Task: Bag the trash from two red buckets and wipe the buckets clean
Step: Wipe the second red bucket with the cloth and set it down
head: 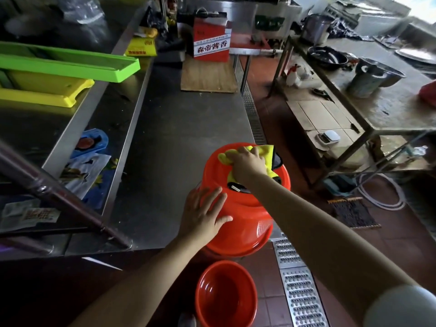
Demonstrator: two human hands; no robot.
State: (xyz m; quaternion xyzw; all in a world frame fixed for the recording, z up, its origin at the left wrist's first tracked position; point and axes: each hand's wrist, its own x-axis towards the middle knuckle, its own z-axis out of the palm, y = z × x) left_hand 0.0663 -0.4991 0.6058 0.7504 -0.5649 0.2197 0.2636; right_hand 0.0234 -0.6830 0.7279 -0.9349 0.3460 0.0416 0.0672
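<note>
A red bucket [245, 220] lies on its side at the near right corner of the steel counter [179, 142], its base turned toward the far end. My right hand [247, 162] grips a yellow cloth [264, 153] and presses it on the bucket's upper wall near the base. My left hand [204, 214] lies flat with spread fingers on the bucket's side. A second red bucket [225, 296] stands upright on the floor below, its inside empty as far as I can see.
Green [70, 64] and yellow [47, 90] trays sit on the left shelf, printed packets [87, 161] below them. A red box [211, 41] and a board [207, 76] stand at the counter's far end. A metal floor drain [299, 291] runs on the right, beside another table [377, 109].
</note>
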